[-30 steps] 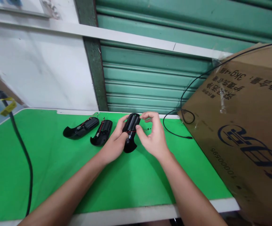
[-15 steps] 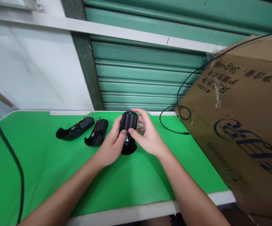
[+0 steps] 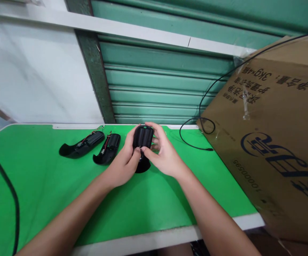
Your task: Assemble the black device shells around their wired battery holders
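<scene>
1. The left hand [image 3: 125, 161] grasps the left side of a black casing [image 3: 143, 137] at mid-frame, thumb pressed on its inner face.
2. The right hand [image 3: 164, 154] grips the right side, its thumb near the other.
3. The held casing lies open, grooved hollow bare and facing up; what sits under the thumbs cannot be told.
4. Left of centre, two similar casings [image 3: 81, 145] lie untouched on the green table [image 3: 121, 213], with red wires [image 3: 106, 142] showing. Judging by this, none of the three is closed; all remain uncovered.
5. Right of centre lies a black cable [image 3: 196, 147], beside a cardboard box [image 3: 282, 142].
</scene>
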`<state>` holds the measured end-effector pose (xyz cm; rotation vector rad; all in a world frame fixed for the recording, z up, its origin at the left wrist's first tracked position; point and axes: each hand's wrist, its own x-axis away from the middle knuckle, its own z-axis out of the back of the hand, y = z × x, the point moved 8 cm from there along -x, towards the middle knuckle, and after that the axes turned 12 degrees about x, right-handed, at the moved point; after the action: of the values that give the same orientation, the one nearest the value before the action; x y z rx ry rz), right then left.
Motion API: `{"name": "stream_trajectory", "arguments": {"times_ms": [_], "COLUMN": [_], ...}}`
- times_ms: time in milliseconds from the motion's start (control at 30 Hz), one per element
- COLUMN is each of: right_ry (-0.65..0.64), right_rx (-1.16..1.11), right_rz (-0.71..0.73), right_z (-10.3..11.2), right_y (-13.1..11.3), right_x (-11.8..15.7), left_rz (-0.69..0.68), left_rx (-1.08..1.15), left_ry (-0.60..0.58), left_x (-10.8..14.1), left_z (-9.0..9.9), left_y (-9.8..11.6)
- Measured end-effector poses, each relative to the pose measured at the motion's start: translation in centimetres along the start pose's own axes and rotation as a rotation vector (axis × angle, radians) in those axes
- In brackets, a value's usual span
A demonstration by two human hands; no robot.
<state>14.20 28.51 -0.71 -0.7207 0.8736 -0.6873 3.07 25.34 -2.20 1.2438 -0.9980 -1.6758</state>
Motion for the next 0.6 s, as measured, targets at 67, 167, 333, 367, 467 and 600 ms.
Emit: {"name": "stream_trajectory", "arguments": {"times_ms": [67,167,333,367,467,600], "right_ry": [0.009,0.035,0.075,0.084,0.104,0.120], "right_rx": [0.007,0.040,0.078,0.075,0.063,0.048], "right_rz": [0.023,0.044,0.056,0.061,0.062,0.060], "right_z": [-0.1,-0.3,-0.6,-0.6,-0.8,-1.1], "right_y": [-0.1,-0.1,0.2,0.2,0.3,0.3], "right_x": [0.0,0.2,0.4,0.4,0.4,0.5], "left_rz": [0.012,0.020,0.014,0.008,-0.031,-0.091], "left_rx": [0.000,-0.010,-0.040,-0.044,-0.063,-0.103], "left_ry": [-0.003,-0.004,0.003,0.007,0.026,0.042], "left_x": [0.0,0.0,0.0,0.0,0.0,0.1], "left_z": [0.0,0.1,0.2,0.2,0.2,0.0], "left_y": [-0.1,-0.1,0.0,-0.1,-0.1,0.2]}}
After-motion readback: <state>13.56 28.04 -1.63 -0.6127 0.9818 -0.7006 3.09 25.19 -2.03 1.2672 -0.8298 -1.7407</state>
